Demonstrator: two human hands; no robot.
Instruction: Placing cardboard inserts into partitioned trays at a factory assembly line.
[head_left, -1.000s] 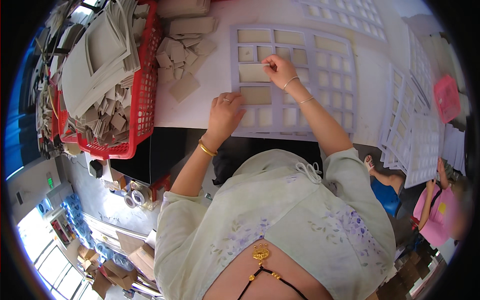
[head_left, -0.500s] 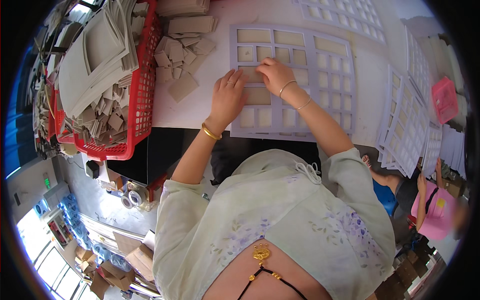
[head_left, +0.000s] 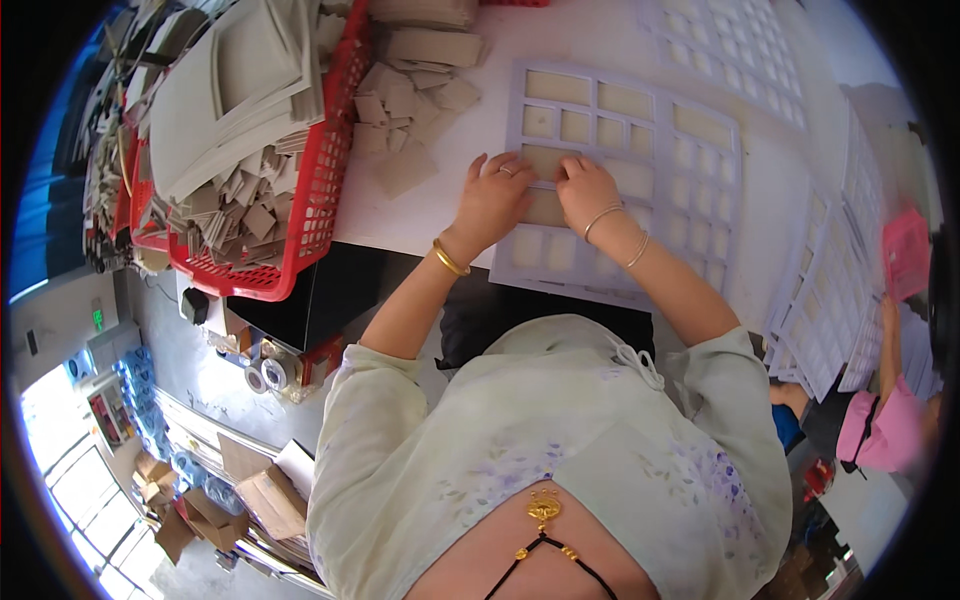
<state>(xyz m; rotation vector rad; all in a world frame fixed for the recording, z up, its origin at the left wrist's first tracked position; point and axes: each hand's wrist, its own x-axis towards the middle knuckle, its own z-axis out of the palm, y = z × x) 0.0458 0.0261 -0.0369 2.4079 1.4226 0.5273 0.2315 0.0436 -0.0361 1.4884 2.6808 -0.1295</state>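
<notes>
A pale lilac panel of rectangular windows (head_left: pixel 640 135) lies on the table in front of me, its windows backed in cream. One grey-brown card piece (head_left: pixel 543 160) sits in a window on its left side. My left hand (head_left: pixel 494 198) rests at that card's left end, fingers reaching forward and somewhat apart. At the card's right end my right hand (head_left: pixel 588 190) has its fingers bunched and pressed together on it. The fingers partly cover both ends of the card. Another grey-brown window (head_left: pixel 545 208) shows just below, between the hands.
A red basket (head_left: pixel 318 190) full of grey card offcuts stands at the left. Loose card pieces (head_left: pixel 408 168) lie beside it. More windowed panels (head_left: pixel 725 50) are at the back, with a stack (head_left: pixel 825 290) at the right, near a pink basket (head_left: pixel 906 254). A person in pink (head_left: pixel 885 430) is farther right.
My view has shifted, so the table sits farther right. My right hand has come down over the panel to the card's right end. The other person's arm has risen toward the panel stack.
</notes>
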